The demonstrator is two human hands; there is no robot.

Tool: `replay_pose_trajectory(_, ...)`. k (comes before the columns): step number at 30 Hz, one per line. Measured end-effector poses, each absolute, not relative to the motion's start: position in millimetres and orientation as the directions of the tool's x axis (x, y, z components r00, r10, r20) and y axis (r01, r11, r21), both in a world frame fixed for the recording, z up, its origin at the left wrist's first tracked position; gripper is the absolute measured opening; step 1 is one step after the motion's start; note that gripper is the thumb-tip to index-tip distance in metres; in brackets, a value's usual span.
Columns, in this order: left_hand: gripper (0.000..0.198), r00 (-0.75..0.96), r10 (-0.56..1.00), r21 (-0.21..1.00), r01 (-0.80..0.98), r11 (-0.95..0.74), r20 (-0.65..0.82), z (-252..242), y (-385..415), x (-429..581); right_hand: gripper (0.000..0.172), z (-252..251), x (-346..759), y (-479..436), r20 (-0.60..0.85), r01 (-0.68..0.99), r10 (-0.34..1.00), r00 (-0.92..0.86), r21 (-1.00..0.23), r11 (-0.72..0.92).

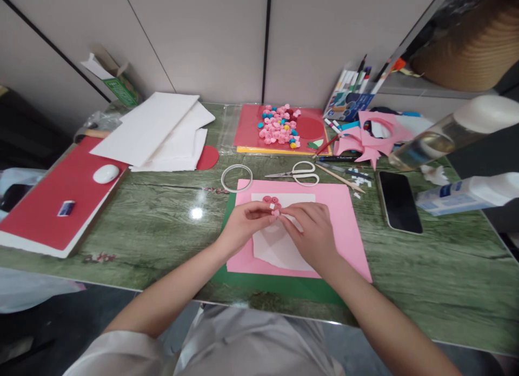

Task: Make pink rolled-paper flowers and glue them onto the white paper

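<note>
Both of my hands meet over a white sheet (275,249) that lies on pink paper (344,225), with green paper (259,289) beneath. My left hand (247,222) pinches a tiny white square (272,206) between thumb and fingers. Fingertips of my right hand (310,233) are closed on a small pink piece (276,213) right beside the square. Just beyond the fingertips, dark pink curled pieces (270,200) sit at the top of the white sheet. A roll of tape (237,178) and white-handled scissors (304,173) lie behind the papers.
Pink, blue and yellow pieces (279,127) rest on a red sheet at the back. Small white squares (360,179), a phone (399,202) and bottles (466,192) are on the right. White papers (154,133) and a red board (57,203) lie on the left.
</note>
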State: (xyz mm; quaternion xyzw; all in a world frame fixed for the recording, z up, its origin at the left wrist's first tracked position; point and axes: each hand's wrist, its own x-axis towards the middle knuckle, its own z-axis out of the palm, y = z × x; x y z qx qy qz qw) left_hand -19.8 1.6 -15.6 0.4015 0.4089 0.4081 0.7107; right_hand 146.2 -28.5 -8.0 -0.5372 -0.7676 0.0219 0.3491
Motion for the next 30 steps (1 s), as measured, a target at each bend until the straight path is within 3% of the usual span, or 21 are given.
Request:
replay_pose_trajectory(9,0.022,0.331,0.907,0.918,-0.207,0.338,-0.26,-12.0,1.1,-19.5,0.007,-6.3,145.8,-28.2,0.545,0.826,0.81,-0.217,-0.34,0.45)
replay_pose_trajectory(30,0.019,0.33,0.893,0.883,-0.254,0.395,-0.305,-15.3,0.5,-19.1,0.009,-5.4,146.0,-28.0,0.526,0.827,0.818,-0.232,-0.336,0.451)
